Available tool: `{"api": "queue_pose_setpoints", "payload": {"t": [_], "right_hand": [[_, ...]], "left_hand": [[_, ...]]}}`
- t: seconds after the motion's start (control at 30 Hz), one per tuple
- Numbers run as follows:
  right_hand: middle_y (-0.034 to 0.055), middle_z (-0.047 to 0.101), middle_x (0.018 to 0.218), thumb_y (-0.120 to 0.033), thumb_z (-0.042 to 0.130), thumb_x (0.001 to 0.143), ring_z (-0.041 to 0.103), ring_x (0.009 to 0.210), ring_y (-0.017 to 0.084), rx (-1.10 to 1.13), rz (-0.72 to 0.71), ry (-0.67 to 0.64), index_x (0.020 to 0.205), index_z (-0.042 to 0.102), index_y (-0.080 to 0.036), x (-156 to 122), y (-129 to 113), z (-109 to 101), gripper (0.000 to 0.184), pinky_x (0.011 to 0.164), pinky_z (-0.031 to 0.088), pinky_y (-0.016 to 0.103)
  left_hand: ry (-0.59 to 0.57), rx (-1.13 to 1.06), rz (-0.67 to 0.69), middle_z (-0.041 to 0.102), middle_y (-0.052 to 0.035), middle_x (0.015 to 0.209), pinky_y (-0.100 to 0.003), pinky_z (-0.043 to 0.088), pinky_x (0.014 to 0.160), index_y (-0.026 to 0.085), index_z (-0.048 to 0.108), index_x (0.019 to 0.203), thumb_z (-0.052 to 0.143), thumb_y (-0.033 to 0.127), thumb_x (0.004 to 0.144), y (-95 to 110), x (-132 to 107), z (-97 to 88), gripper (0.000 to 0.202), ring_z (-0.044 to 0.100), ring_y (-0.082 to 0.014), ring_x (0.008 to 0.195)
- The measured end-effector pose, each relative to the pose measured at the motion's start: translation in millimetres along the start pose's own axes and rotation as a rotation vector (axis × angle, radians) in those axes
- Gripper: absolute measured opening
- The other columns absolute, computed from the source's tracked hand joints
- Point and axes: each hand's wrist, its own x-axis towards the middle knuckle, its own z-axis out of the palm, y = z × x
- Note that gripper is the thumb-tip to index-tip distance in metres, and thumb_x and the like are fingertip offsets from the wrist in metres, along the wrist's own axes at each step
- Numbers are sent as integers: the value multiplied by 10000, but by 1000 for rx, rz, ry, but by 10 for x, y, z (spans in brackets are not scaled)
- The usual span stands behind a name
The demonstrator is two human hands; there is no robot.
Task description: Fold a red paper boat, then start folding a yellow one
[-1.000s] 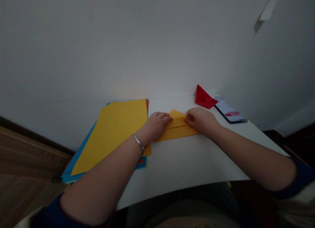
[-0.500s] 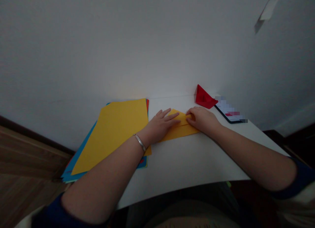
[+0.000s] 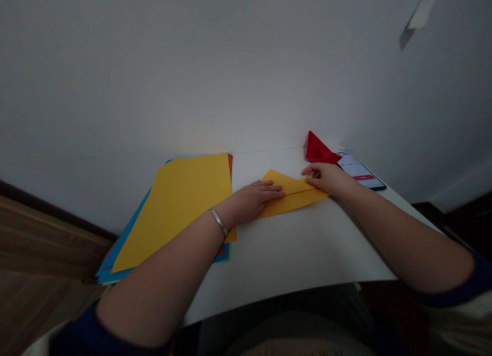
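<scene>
A folded sheet of yellow paper (image 3: 294, 201) lies on the white table, with a pointed top and a long crease across it. My left hand (image 3: 255, 197) rests flat on its left part, fingers stretched toward the right. At the paper's right end, my right hand (image 3: 326, 179) pinches the upper edge between thumb and fingers. Just behind that hand stands a red folded paper boat (image 3: 318, 150).
On the left lies a stack of coloured sheets, a yellow sheet (image 3: 180, 202) uppermost, partly under my left forearm. A phone (image 3: 361, 172) with a lit screen lies at the right. The white table (image 3: 269, 263) meets a pale wall (image 3: 230, 79) behind.
My right hand has slid right along the paper's edge to its right end, uncovering more of it. The left hand's fingers have come closer together and lie flatter on the paper.
</scene>
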Motion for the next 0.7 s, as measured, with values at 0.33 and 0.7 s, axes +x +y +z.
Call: {"api": "queue_pose_setpoints", "payload": {"t": [0.33,0.7], "right_hand": [[29,713,944,-175,592,816,605,904,194,-208,-554,-77,901,746,-248,-205,-367,-62,191,816,454,309],[43,722,1026,-158,538,875,633,882,203,-565,-606,-122,1024,735,-266,-255,-464,-109,269,659,423,289]], "left_hand": [[14,7,-13,476,13,1464,-361,252,1174,249,508,1365,334,199,985,11,34,8,421,364,-158,1390],[-52,102,-95,389,-16,1522,-485,168,1173,255,415,1431,307,311,1004,133,56,-29,444,282,-219,1430]]}}
